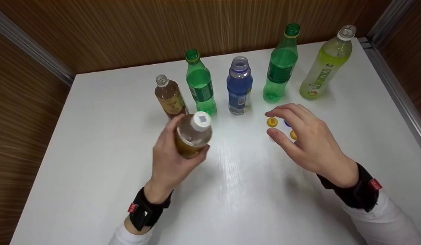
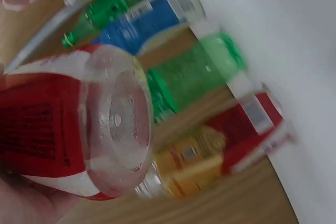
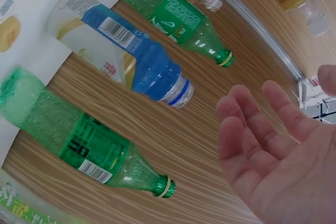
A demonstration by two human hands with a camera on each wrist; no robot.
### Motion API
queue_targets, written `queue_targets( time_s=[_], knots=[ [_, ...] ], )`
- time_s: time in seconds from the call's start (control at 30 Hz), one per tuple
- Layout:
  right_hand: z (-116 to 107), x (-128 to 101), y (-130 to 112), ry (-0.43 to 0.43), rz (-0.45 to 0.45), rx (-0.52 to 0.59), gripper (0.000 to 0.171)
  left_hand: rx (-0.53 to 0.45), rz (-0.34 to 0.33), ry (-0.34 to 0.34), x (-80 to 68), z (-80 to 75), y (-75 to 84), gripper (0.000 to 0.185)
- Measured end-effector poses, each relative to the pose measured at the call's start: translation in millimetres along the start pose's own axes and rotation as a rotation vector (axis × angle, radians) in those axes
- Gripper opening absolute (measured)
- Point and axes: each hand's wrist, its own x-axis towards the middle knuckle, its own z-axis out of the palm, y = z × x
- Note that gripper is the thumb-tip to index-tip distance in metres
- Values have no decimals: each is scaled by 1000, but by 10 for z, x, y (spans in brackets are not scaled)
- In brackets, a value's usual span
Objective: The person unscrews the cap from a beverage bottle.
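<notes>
My left hand [image 1: 169, 153] grips a bottle of brown drink [image 1: 191, 137], its white cap [image 1: 201, 121] on and tilted toward the head camera. The left wrist view shows the clear base and red label of that held bottle [image 2: 44, 119]. On the right, my right hand [image 1: 309, 139] holds nothing, its fingers loosely bent and the thumb apart. Below its fingertips lie a yellow cap [image 1: 272, 122], a blue cap [image 1: 287, 123] and another yellow cap [image 1: 293, 134], the last two partly hidden by the hand. In the right wrist view the same hand [image 3: 278, 156] shows relaxed fingers.
Uncapped bottles stand in a row: a brown drink bottle [image 1: 171, 98], a green bottle [image 1: 201, 85], a blue-labelled bottle [image 1: 239, 86], another green bottle [image 1: 281, 68] and a yellow-green drink bottle [image 1: 326, 64]. Wood-grain panels [image 1: 163, 30] border the white table [image 1: 95, 153].
</notes>
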Motion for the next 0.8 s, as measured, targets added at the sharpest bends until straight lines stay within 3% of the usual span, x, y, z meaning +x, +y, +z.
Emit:
queue_targets(
  time_s=[0.17,0.3,0.4,0.57,0.8],
  knots=[
    [22,50,-70,44,-14,83,31,46,73,-145,53,290,211,84],
    [69,78,-86,99,-72,125,31,49,113,-201,108,484,342,82],
    [100,81,-78,136,-100,134,31,58,130,-215,147,605,401,80],
    [140,90,-41,170,-109,100,46,118,144,-225,170,755,454,81],
    [206,130,3,191,-90,-64,23,313,237,-195,126,832,486,80]
  ],
)
